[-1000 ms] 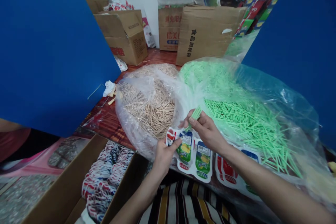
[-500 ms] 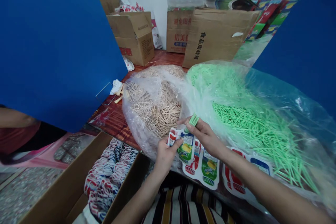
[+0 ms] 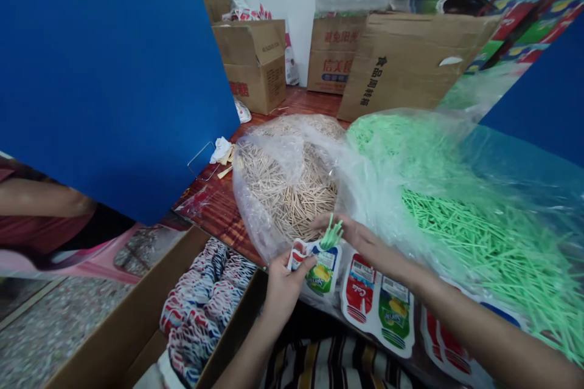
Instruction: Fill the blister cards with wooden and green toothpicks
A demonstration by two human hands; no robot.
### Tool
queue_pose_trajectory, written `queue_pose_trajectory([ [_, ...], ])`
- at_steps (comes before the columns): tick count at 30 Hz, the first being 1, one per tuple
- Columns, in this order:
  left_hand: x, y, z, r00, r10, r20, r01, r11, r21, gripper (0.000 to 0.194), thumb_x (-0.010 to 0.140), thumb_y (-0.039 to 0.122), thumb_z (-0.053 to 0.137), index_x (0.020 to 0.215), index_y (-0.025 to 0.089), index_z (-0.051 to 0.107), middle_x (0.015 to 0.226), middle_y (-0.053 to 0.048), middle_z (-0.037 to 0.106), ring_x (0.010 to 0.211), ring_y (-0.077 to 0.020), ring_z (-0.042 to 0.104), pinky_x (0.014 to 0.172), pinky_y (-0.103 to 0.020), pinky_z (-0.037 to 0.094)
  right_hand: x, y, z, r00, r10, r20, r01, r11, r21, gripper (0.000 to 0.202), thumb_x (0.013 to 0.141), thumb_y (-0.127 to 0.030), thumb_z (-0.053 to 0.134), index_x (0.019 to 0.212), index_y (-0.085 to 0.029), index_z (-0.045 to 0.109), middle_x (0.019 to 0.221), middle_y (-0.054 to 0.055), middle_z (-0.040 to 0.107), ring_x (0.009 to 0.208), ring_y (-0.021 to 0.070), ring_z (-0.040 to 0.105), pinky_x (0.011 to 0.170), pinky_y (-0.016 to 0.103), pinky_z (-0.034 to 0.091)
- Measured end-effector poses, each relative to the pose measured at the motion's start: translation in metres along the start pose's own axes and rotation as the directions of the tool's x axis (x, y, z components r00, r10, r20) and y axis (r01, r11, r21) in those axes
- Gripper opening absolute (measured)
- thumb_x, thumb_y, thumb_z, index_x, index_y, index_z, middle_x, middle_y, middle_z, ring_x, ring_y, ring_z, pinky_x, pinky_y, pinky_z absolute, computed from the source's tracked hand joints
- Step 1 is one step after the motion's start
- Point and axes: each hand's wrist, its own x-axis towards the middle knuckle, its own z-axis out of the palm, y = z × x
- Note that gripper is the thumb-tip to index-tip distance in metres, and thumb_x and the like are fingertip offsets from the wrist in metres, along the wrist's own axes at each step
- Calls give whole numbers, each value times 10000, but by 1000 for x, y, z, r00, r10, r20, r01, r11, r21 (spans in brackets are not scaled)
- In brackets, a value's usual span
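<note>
My left hand [image 3: 287, 279] pinches a bottle-shaped twin pouch [image 3: 322, 270] printed with a Sprite label, its red half folded in towards the palm. Thin green sticks [image 3: 332, 234] poke out of the pouch's top, fanned apart. Just behind them is my right hand [image 3: 353, 236], fingers stretched out to the left beside the brown sticks [image 3: 296, 194] in a clear plastic bag; some fingertips are hidden by the green sticks. Under my right forearm lies a flat Cola-and-Sprite pouch [image 3: 395, 316]. Another red-and-blue pouch [image 3: 449, 346] lies farther right, partly covered by the arm.
A large clear bag of loose green sticks [image 3: 465, 225] spreads over the right side. At lower left, an open carton [image 3: 104, 322] holds stacked pouches [image 3: 201, 304]. Cardboard boxes [image 3: 415, 64] stand at the back. Blue panels [image 3: 104, 73] flank both sides; another person's arm [image 3: 41, 197] shows at left.
My right hand has let go of the green sticks, which now stand in the pouch's mouth, and its fingers have straightened. The view has shifted, moving the scene rightwards.
</note>
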Motion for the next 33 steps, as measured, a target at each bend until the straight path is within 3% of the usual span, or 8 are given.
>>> queue_pose_trajectory([
  [3,4,2,-6,998,7,-58,-5,1000,23,229,671,312,741,774,111,705,739,-33,717,680,-166,628,676,-257,501,31,15,-8,979,60,-196,-95,980,-174,517,953,-506,177,1078,-186,564,1025,86,633,899,181,609,804,309,479],
  [6,5,6,-8,995,1,-102,0,1000,11,239,653,311,753,773,108,710,754,-36,722,684,-160,631,680,-253,502,65,40,-15,895,139,-423,-366,770,-522,282,895,-391,443,892,-153,594,759,66,649,716,182,608,690,279,455],
  [11,7,7,-10,993,-22,-113,19,999,-26,263,642,314,761,799,107,722,772,-44,731,692,-165,643,690,-261,510,101,77,-13,883,147,-445,-413,695,-589,228,680,-118,642,900,-156,597,611,23,619,695,192,604,677,263,411],
  [17,12,3,-16,995,-28,-96,23,999,-49,259,655,310,755,822,114,727,810,-50,740,733,-177,657,733,-278,514,95,65,-13,894,79,-441,-316,810,-494,333,747,-143,544,1076,-162,491,637,-34,594,584,125,563,594,231,440],
  [20,14,2,-16,995,-31,-94,26,998,-61,269,653,300,756,846,114,730,822,-57,743,752,-184,663,744,-279,513,79,39,-18,851,-65,-521,-50,978,-204,328,790,-277,582,1084,-179,478,706,-29,577,595,111,561,584,239,469],
  [23,16,0,-15,994,-43,-105,34,996,-84,290,654,304,756,871,114,727,830,-60,744,750,-187,666,739,-284,516,65,22,-22,803,-111,-585,136,991,-2,342,751,-311,667,1041,-201,522,722,-32,567,623,108,566,621,257,494],
  [28,15,-2,-16,992,-38,-117,25,994,-109,332,641,308,766,900,108,715,821,-58,741,760,-193,670,752,-292,518,51,22,-23,793,-181,-582,139,983,-116,307,747,-291,690,1007,-201,553,706,-37,560,612,95,544,596,238,476],
  [33,7,0,-12,979,-79,-186,66,995,-75,333,605,310,792,856,108,707,812,-49,741,709,-176,668,698,-274,532,12,-1,-42,615,-358,-702,168,930,-327,274,793,-267,640,1043,-228,537,748,-27,553,640,103,546,605,249,487],
])
